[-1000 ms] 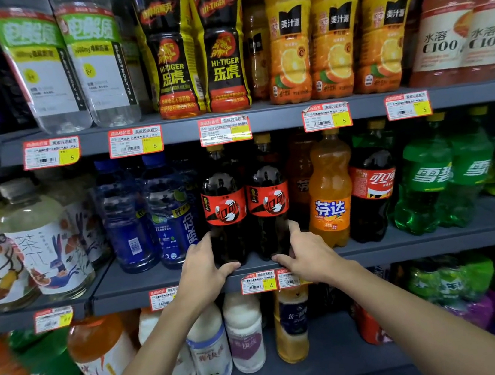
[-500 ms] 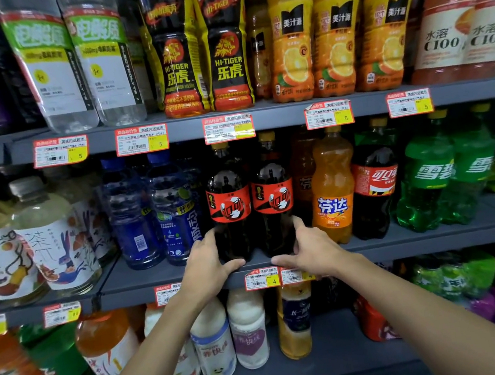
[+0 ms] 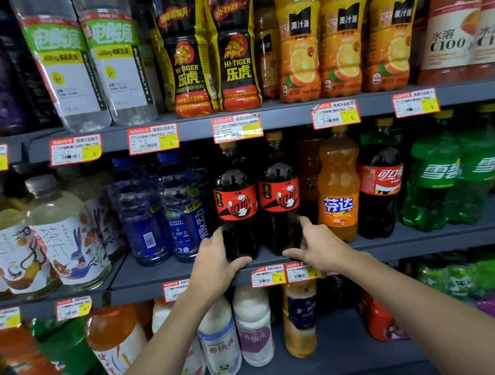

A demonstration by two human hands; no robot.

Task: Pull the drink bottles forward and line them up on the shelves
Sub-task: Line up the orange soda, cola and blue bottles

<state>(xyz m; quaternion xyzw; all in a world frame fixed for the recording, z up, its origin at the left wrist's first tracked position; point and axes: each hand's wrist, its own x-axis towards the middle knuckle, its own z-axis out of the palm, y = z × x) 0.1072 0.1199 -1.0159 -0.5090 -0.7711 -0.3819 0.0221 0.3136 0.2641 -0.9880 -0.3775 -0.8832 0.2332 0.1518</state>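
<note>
On the middle shelf: two dark cola bottles (image 3: 257,201) stand side by side, touching, close to the front edge of the middle shelf (image 3: 435,239).
Your left hand: your left hand (image 3: 215,262) is wrapped around the low part of the left bottle, thumb across the front of its base, other fingers out of sight on its far side.
Your right hand: your right hand (image 3: 319,248) holds the low part of the right bottle the same way, thumb in front.
Hands together or apart: they are a little apart, one on each outer side, squeezing the pair between them.
What changed: a second ago both hands lay a bit lower, nearer the shelf lip. Now they sit higher on the bottles and the pair looks a touch closer to you. Much of that may be your head moving in.
What it means: the pair looks almost lined up with the front, so this pull seems nearly done.
Right of the pair: an orange soda bottle (image 3: 339,188) stands just beside them, then a red-label cola bottle (image 3: 379,182) and green bottles (image 3: 455,175). The orange one looks about level with the pair.
Left of the pair: blue water bottles (image 3: 161,208) stand near the pair.
Under the shelf edge: price tags (image 3: 284,273) sit right below your hands.
</note>
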